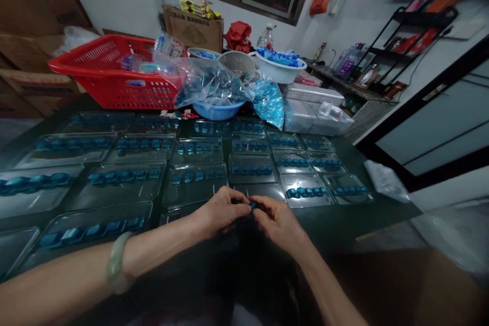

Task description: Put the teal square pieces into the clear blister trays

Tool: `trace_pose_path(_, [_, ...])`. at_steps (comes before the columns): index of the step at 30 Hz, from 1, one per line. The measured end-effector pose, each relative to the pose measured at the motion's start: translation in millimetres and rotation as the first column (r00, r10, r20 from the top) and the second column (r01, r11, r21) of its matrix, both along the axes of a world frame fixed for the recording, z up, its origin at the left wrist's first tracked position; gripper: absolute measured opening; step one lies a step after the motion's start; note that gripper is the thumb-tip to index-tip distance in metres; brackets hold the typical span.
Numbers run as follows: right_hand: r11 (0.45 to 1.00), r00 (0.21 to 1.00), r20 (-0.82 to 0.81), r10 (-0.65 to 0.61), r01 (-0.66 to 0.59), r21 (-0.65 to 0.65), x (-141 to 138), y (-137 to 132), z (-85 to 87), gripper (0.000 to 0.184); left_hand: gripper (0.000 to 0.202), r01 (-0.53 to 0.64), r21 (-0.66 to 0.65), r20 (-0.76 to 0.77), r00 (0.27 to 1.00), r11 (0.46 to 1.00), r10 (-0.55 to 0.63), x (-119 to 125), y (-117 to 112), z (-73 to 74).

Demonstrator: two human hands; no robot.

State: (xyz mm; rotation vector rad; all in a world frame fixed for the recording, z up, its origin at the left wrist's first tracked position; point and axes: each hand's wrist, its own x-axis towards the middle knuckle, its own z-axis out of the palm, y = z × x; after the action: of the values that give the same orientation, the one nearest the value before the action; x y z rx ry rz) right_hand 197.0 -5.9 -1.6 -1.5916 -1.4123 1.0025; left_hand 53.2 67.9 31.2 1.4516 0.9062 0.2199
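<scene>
My left hand (225, 211) and my right hand (278, 218) meet over the near edge of the table, fingertips pinched together. Between them is a small dark blue piece (252, 205), mostly covered by the fingers, so its kind cannot be made out. A pale green bangle circles my left wrist. Just beyond the hands lie clear plastic trays (244, 193) in rows. Most trays carry a line of small teal-blue pieces, such as the row of blue pieces (305, 192) right of my right hand.
Across the back stand a red plastic basket (133, 92), a blue basin (217, 112) under clear bags, a white basin (280, 75) of blue items and stacked clear trays (317, 114). A plastic bag (385, 181) lies at the right edge. Cardboard boxes (34, 35) are piled at left.
</scene>
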Motion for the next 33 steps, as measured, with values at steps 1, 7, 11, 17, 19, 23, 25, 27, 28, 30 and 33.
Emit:
trace_pose_path(1, [1.000,1.000,0.027,-0.012,0.012,-0.002,1,1,-1.8,0.030,0.017,-0.004,0.016,-0.006,1.000,1.000,0.004,0,-1,0.3])
trace_pose_path(7, [0.993,0.975,0.192,-0.115,0.112,0.024,0,6,-3.2,0.018,0.017,0.004,0.152,0.004,1.000,0.988,-0.005,2,-3,1.6])
trace_pose_path(11, [0.982,0.934,0.305,-0.187,0.169,0.083,-9,6,5.3,0.015,0.015,0.015,0.252,0.050,0.998,0.968,-0.028,4,-4,-2.9])
trace_pose_path(17, [0.986,0.948,0.287,-0.141,0.107,0.131,-11,4,9.6,0.024,0.014,-0.008,0.246,0.087,0.996,0.969,-0.014,4,-2,-1.2])
trace_pose_path(19, [0.994,0.986,0.145,-0.077,0.065,0.086,-6,2,9.7,0.029,0.015,-0.027,0.175,0.090,0.996,0.984,0.011,3,2,1.5])
trace_pose_path(23, [0.998,0.930,-0.365,0.045,-0.056,-0.020,7,-6,12.1,0.042,0.017,-0.028,-0.079,0.121,0.992,0.996,0.037,0,7,3.9])
trace_pose_path(25, [0.996,0.872,-0.481,0.088,-0.092,0.016,11,-10,13.1,0.044,0.017,0.004,-0.220,0.160,0.987,0.975,0.032,-2,8,2.8])
trace_pose_path(27, [0.993,0.835,-0.538,0.115,-0.108,0.044,13,-11,12.1,0.040,0.016,0.050,-0.347,0.200,0.980,0.937,0.022,-3,9,0.0])
trace_pose_path(28, [0.993,0.825,-0.552,0.120,-0.110,0.053,13,-11,10.8,0.039,0.016,0.074,-0.402,0.218,0.976,0.913,0.017,-4,10,-1.8])
trace_pose_path(30, [0.993,0.821,-0.559,0.115,-0.089,0.073,14,-10,7.0,0.035,0.015,0.120,-0.490,0.250,0.968,0.863,0.007,-4,12,-5.6])
trace_pose_path(33, [0.995,0.835,-0.544,0.083,-0.036,0.096,13,-7,1.3,0.031,0.016,0.183,-0.570,0.294,0.956,0.801,-0.009,-3,13,-10.3])
